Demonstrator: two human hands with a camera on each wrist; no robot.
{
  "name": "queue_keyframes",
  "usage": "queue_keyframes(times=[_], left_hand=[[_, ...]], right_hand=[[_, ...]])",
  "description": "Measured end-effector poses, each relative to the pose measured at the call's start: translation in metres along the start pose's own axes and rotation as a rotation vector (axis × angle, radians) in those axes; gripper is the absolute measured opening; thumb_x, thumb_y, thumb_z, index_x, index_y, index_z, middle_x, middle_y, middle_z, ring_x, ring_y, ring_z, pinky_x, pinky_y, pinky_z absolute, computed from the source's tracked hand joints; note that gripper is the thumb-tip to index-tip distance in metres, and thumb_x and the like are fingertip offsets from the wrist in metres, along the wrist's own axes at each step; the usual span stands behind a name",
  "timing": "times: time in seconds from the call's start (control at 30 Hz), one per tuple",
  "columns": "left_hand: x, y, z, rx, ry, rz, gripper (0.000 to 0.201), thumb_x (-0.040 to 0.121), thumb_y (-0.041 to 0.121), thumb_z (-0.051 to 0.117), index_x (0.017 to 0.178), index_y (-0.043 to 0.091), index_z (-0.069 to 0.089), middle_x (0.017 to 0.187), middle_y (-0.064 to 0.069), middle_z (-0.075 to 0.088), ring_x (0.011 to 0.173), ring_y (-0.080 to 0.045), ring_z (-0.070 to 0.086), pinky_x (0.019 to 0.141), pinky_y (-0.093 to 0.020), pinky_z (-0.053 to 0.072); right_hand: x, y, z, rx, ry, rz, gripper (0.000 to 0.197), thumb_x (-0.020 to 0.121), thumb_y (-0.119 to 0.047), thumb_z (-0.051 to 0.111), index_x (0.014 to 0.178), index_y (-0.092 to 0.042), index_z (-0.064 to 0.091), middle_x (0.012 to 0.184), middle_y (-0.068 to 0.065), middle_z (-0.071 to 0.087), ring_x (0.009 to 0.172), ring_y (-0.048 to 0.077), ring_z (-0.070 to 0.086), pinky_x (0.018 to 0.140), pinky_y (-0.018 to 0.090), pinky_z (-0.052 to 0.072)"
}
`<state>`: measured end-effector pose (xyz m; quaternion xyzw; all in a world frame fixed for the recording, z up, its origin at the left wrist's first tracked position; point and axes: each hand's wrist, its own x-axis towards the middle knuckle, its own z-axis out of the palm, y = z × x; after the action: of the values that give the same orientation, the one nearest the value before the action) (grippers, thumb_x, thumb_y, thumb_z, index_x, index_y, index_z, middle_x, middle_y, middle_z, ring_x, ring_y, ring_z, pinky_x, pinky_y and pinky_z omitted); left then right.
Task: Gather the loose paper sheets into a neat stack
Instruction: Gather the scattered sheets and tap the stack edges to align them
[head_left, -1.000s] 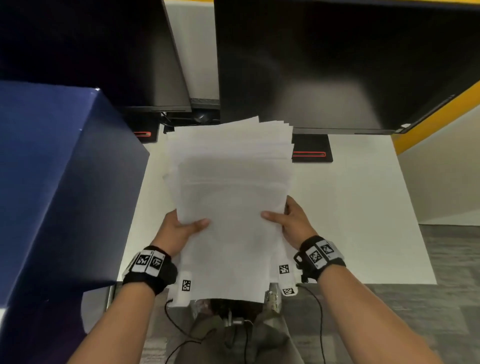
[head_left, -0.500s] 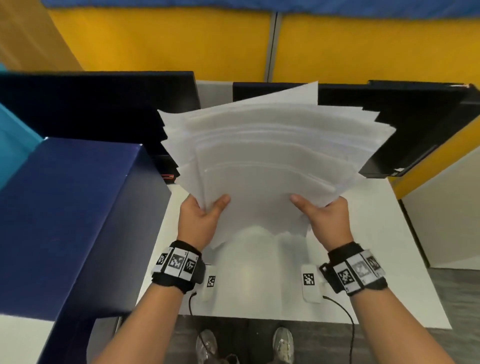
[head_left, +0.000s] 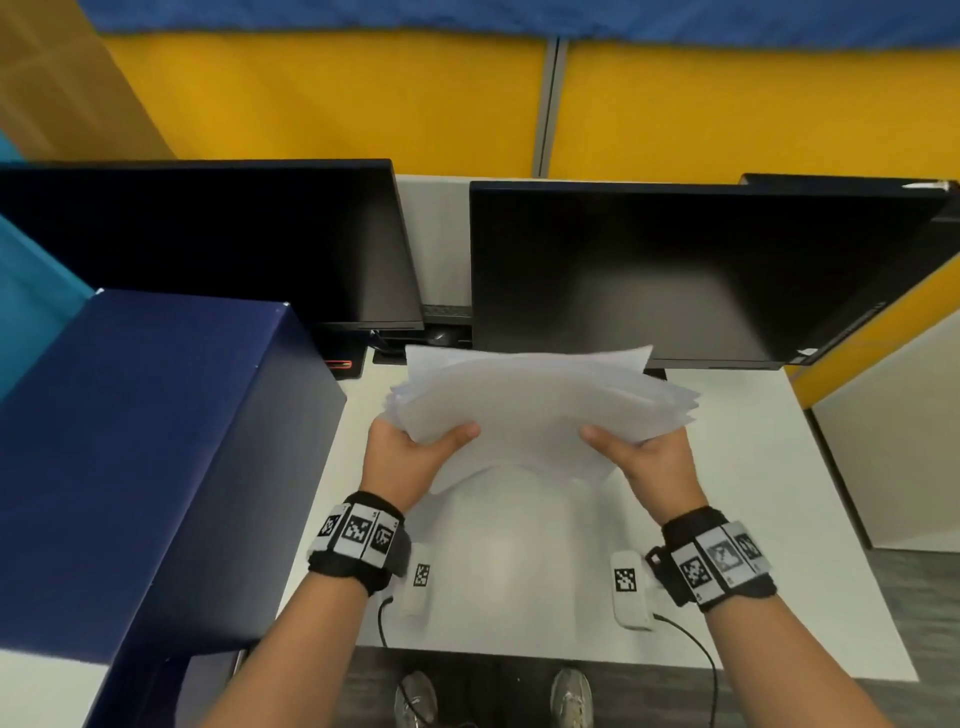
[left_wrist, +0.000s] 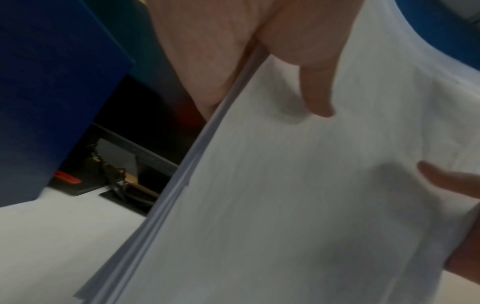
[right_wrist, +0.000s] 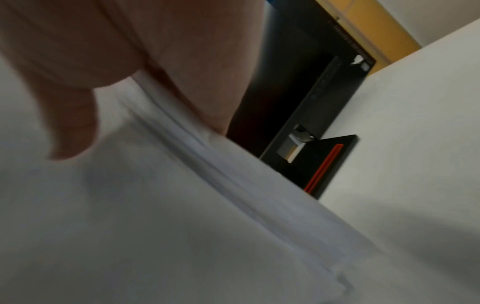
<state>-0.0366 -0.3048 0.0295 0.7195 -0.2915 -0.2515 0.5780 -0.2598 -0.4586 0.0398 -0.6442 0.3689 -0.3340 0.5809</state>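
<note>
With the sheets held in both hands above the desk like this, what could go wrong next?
1. The paper sheets are fanned and uneven at the far edge; the left hand and right hand pinch only the near edge, so loose sheets may slide out.
2. The far edge is close to the right monitor, so it may catch there and bend.

Colours and patterns, desk scene

Paper sheets (head_left: 540, 405): plain white, unprinted. Desk (head_left: 779, 519): white. Box (head_left: 130, 457) at left of frame: dark navy. Two monitors (head_left: 675, 270), upper centre: black, bases with red stripe. Partition (head_left: 311, 93) along top: yellow, blue band above. Wristbands (head_left: 358, 540): black with black-and-white square-code tags.
</note>
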Motion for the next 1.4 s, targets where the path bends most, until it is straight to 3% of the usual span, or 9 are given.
queue_keyframes(times=[0.13,0.3,0.57,0.73,0.9,1.1,1.2,1.3,1.4], left_hand=[[0.005,-0.006,-0.002,0.069,-0.040,-0.072,0.039,0.075,0.023,0.084,0.111,0.023,0.068,0.104,0.006,0.072,0.096,-0.005,0.068,0.083,-0.024,0.057],[0.006,0.010,-0.004,0.002,0.018,-0.002,0.035,0.078,0.018,0.082,0.103,0.036,0.065,0.100,0.011,0.072,0.092,0.002,0.068,0.075,-0.014,0.056],[-0.011,0.014,0.010,-0.221,0.154,0.008,0.071,0.068,0.050,0.081,0.126,0.021,0.054,0.120,0.001,0.067,0.108,-0.013,0.066,0.081,-0.023,0.055],[-0.008,0.054,0.028,-0.258,0.378,-0.057,0.047,0.080,0.054,0.067,0.114,0.023,0.057,0.109,0.005,0.062,0.095,-0.012,0.064,0.064,-0.016,0.054],[-0.001,0.065,0.037,-0.257,0.461,-0.150,0.036,0.076,0.049,0.076,0.099,0.027,0.058,0.094,0.011,0.061,0.089,-0.012,0.062,0.073,-0.031,0.057],[0.001,0.065,0.038,-0.163,0.419,-0.076,0.033,0.076,0.052,0.075,0.092,0.027,0.060,0.093,0.008,0.064,0.088,-0.011,0.061,0.072,-0.029,0.054],[0.004,0.067,0.035,-0.191,0.423,-0.099,0.020,0.082,0.032,0.073,0.097,0.024,0.063,0.096,0.004,0.065,0.095,-0.021,0.064,0.074,-0.032,0.056],[0.004,0.061,0.022,-0.297,0.304,-0.036,0.041,0.082,0.029,0.075,0.119,0.026,0.055,0.102,0.008,0.067,0.097,-0.017,0.068,0.078,-0.032,0.058],[0.004,0.022,0.004,-0.203,0.035,0.017,0.071,0.070,0.015,0.085,0.130,0.025,0.049,0.109,0.009,0.068,0.098,-0.007,0.069,0.075,-0.020,0.057]], right_hand=[[0.004,0.007,0.002,-0.109,-0.099,0.074,0.048,0.073,-0.014,0.086,0.115,-0.030,0.069,0.120,-0.003,0.072,0.111,0.012,0.068,0.101,0.042,0.051],[0.005,-0.005,0.009,0.041,0.037,0.015,0.038,0.078,-0.001,0.079,0.099,-0.032,0.069,0.097,-0.014,0.077,0.096,0.003,0.072,0.086,0.021,0.057],[-0.005,-0.008,0.014,0.128,0.043,0.067,0.051,0.068,-0.027,0.088,0.114,-0.031,0.066,0.111,-0.003,0.075,0.102,0.012,0.071,0.087,0.028,0.058],[-0.005,-0.035,0.021,0.043,0.236,-0.015,0.051,0.068,-0.051,0.077,0.113,-0.030,0.064,0.115,-0.007,0.065,0.105,0.012,0.063,0.082,0.023,0.053],[0.007,-0.049,0.033,-0.001,0.389,0.044,0.037,0.075,-0.051,0.075,0.099,-0.024,0.068,0.104,-0.009,0.066,0.103,0.013,0.060,0.090,0.036,0.052],[0.014,-0.049,0.028,-0.017,0.389,0.016,0.016,0.084,-0.030,0.073,0.093,-0.017,0.069,0.098,-0.004,0.068,0.093,0.008,0.059,0.078,0.030,0.050],[0.013,-0.052,0.026,0.013,0.362,-0.012,0.018,0.085,-0.030,0.073,0.096,-0.016,0.069,0.096,-0.005,0.068,0.090,0.007,0.060,0.078,0.029,0.048],[0.009,-0.040,0.008,0.018,0.185,-0.054,0.041,0.079,-0.031,0.080,0.116,-0.024,0.063,0.103,-0.006,0.066,0.096,0.010,0.063,0.081,0.023,0.051],[0.006,-0.008,-0.012,0.009,-0.009,0.003,0.060,0.065,-0.010,0.090,0.116,-0.026,0.064,0.108,-0.013,0.070,0.105,0.019,0.067,0.090,0.033,0.056]])
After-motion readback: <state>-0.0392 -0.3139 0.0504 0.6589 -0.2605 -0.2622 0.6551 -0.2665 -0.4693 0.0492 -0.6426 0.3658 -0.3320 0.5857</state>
